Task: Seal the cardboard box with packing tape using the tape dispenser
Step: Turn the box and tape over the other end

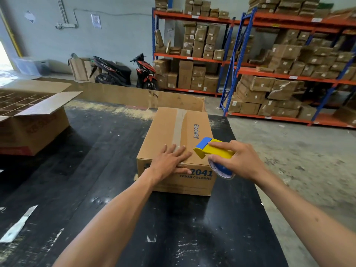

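Note:
A closed brown cardboard box [163, 130] printed "Glodway" and "2041 CEDAR COLOGNE" lies on the black table [107, 170]. A strip of clear tape [179, 126] runs along its top seam from the far edge to the near edge. My left hand [171, 160] lies flat on the box's near top edge, fingers spread over the tape end, thumb on the front face. My right hand [237, 158] grips a yellow and blue tape dispenser [210, 149] with its tape roll [221, 170] at the box's near right corner, just off the top.
An open cardboard box with dividers [28, 120] sits on the table at left. A flattened cardboard sheet [134, 95] stands behind the box. Tape scraps [17, 226] stick to the table's near left. Shelving with cartons [289, 74] and two motorbikes [125, 72] fill the background.

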Demonstrator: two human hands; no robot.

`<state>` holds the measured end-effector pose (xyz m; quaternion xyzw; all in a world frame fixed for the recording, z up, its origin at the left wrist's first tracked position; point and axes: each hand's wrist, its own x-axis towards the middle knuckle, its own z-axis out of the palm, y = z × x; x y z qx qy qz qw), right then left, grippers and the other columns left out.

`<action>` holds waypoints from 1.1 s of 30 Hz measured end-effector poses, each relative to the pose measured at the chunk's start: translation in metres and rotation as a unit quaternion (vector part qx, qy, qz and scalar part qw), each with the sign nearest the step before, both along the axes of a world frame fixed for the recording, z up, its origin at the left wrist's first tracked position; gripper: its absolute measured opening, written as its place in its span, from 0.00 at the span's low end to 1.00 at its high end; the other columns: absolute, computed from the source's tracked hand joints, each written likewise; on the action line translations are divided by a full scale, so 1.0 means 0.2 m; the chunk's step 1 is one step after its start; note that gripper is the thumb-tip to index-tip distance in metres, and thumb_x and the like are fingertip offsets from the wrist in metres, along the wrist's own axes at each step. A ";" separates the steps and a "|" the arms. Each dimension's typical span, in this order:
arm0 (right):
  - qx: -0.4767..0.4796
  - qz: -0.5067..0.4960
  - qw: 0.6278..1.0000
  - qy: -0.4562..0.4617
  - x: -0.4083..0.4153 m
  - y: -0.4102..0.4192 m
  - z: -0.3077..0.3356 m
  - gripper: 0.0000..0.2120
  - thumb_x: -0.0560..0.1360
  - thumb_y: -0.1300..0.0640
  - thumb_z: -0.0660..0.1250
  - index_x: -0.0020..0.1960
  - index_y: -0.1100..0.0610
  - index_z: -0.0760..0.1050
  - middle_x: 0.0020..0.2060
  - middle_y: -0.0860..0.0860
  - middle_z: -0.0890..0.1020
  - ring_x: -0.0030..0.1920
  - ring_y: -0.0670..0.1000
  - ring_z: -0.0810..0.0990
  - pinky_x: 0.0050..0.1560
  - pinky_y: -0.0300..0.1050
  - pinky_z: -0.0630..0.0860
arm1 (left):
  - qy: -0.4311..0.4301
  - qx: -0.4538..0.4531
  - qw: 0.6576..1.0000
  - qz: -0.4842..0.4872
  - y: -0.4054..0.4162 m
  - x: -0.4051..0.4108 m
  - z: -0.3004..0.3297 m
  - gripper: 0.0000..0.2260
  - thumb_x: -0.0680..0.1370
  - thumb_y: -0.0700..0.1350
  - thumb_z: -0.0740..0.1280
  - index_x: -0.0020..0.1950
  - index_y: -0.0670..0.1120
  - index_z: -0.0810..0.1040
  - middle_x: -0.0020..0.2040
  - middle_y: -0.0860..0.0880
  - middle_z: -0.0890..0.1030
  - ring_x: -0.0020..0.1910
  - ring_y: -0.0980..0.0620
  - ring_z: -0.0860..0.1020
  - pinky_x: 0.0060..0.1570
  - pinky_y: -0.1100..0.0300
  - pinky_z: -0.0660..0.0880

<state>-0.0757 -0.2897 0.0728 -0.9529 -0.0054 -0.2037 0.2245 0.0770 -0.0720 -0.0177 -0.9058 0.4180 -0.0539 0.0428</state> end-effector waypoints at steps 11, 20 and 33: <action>0.055 0.112 0.992 0.027 0.02 -0.01 -0.02 0.26 0.75 0.54 0.71 0.69 0.34 0.71 0.45 0.51 0.76 0.44 0.47 0.76 0.43 0.37 0.70 | 0.311 -0.325 0.893 0.023 0.06 -0.02 0.13 0.26 0.78 0.55 0.60 0.76 0.55 0.66 0.77 0.52 0.65 0.76 0.52 0.61 0.76 0.44 0.56; -0.024 0.195 0.981 -0.011 0.04 0.02 0.03 0.24 0.75 0.54 0.73 0.69 0.43 0.74 0.51 0.38 0.70 0.54 0.33 0.72 0.49 0.25 0.68 | 0.660 -0.539 0.499 0.157 0.16 -0.25 0.45 0.19 0.82 0.52 0.62 0.63 0.37 0.76 0.55 0.36 0.83 0.54 0.40 0.83 0.53 0.50 0.81; -0.065 0.210 0.972 -0.082 0.02 0.10 -0.09 0.24 0.74 0.43 0.70 0.68 0.45 0.75 0.44 0.48 0.71 0.46 0.40 0.73 0.45 0.27 0.68 | 0.647 -0.598 0.426 0.206 0.17 -0.28 0.35 0.08 0.77 0.39 0.70 0.55 0.40 0.81 0.45 0.45 0.86 0.40 0.52 0.85 0.36 0.61 0.82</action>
